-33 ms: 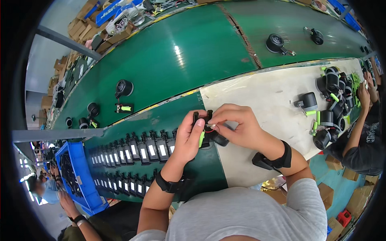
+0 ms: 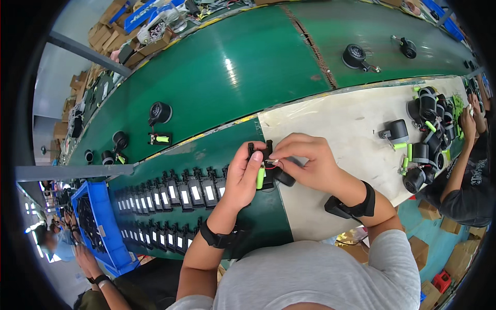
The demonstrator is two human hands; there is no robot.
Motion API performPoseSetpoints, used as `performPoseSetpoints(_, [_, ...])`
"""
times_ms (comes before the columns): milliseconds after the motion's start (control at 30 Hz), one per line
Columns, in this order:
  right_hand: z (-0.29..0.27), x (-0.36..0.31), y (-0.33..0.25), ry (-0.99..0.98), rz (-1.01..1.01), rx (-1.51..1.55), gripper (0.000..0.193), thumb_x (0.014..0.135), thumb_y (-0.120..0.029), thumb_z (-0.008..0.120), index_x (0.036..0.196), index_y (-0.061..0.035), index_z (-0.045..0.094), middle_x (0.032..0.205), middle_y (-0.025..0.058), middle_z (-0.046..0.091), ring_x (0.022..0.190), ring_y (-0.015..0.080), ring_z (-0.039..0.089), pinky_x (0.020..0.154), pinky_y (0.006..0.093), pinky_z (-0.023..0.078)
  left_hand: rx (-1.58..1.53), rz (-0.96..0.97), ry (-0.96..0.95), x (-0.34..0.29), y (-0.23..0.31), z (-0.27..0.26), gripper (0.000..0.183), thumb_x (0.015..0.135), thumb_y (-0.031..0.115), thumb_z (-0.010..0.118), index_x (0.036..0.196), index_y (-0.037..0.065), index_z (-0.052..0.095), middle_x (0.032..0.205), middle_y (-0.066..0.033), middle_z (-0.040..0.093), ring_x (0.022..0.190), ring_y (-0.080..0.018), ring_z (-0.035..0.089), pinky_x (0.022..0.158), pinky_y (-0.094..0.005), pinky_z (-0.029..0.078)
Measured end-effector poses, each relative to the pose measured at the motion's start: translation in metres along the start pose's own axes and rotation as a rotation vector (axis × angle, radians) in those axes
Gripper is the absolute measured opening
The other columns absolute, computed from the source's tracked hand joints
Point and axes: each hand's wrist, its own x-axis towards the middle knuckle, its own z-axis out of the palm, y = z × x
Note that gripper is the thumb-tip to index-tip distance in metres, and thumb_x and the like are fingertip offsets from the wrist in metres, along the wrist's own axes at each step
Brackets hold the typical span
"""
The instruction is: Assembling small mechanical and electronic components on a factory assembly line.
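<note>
My left hand [image 2: 242, 178] is wrapped round a black plastic housing [image 2: 268, 153], its thumb pressed on the near side. A bright green battery cell [image 2: 260, 179] hangs by that thumb. My right hand [image 2: 310, 161] pinches at a small pale connector [image 2: 270, 162] with a thin red wire, right against the housing. Partly hidden under the right fingers is a rounded black fan unit [image 2: 284, 179]. To the left of my hands, black plastic cases [image 2: 195, 192] with white labels lie in two rows on the green bench.
Black fan units with green cells [image 2: 421, 150] are piled at the right on a pale sheet [image 2: 320, 119]. More fan units [image 2: 160, 112] sit on the green belt [image 2: 206, 77]. A blue bin [image 2: 111, 232] stands at the left. Other people work at both sides.
The green cell and the red wire have shifted very slightly in my fingers. Both hands stay almost where they were.
</note>
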Motion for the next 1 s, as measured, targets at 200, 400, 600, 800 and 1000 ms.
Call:
performPoseSetpoints(200, [0.005, -0.002, 0.006, 0.179, -0.308, -0.267, 0.018, 0.069, 0.005, 0.071, 0.084, -0.0018, 0.067, 0.086, 0.0078, 0.064, 0.075, 0.0224, 0.065, 0.059, 0.0295, 0.053, -0.383, -0.072, 0.003, -0.001, 0.019, 0.014, 0.024, 0.101, 0.015, 0.040, 0.122, 0.003, 0.043, 0.103, -0.0117, 0.060, 0.081, -0.0156, 0.061, 0.075, -0.0295, 0.050])
performPoseSetpoints(400, [0.002, 0.001, 0.008, 0.259, -0.352, -0.205, 0.018, 0.067, 0.004, 0.071, 0.083, -0.0007, 0.066, 0.088, 0.0105, 0.065, 0.080, 0.0267, 0.067, 0.065, 0.0319, 0.056, -0.250, -0.023, -0.063, -0.007, 0.035, 0.020, 0.051, 0.093, 0.000, 0.040, 0.140, 0.003, 0.022, 0.111, -0.0112, 0.049, 0.095, -0.0160, 0.053, 0.085, -0.0295, 0.046])
performPoseSetpoints(600, [0.001, 0.005, 0.002, 0.087, -0.407, -0.188, 0.018, 0.065, 0.001, 0.073, 0.082, -0.0005, 0.068, 0.088, 0.0091, 0.065, 0.088, 0.0275, 0.065, 0.069, 0.0329, 0.056, -0.219, -0.011, -0.064, -0.013, 0.028, 0.020, 0.054, 0.087, -0.002, 0.042, 0.138, -0.001, 0.027, 0.114, -0.0120, 0.048, 0.090, -0.0177, 0.055, 0.083, -0.0313, 0.046])
performPoseSetpoints(800, [0.001, 0.002, 0.006, 0.035, -0.416, -0.166, 0.019, 0.064, -0.001, 0.074, 0.082, 0.0006, 0.069, 0.088, 0.0102, 0.066, 0.091, 0.0300, 0.064, 0.074, 0.0359, 0.054, -0.141, -0.002, -0.070, -0.015, 0.029, 0.019, 0.050, 0.086, -0.005, 0.053, 0.130, 0.001, 0.032, 0.108, -0.0067, 0.046, 0.099, -0.0123, 0.049, 0.088, -0.0273, 0.042])
performPoseSetpoints(1000, [0.004, 0.003, 0.005, 0.022, -0.407, -0.173, 0.019, 0.063, -0.002, 0.074, 0.082, -0.0014, 0.068, 0.087, 0.0080, 0.065, 0.093, 0.0291, 0.064, 0.072, 0.0342, 0.056, 0.047, 0.055, -0.010, -0.017, 0.031, 0.021, 0.049, 0.086, 0.002, 0.062, 0.127, -0.001, 0.034, 0.108, -0.0072, 0.047, 0.101, -0.0126, 0.048, 0.090, -0.0273, 0.041])
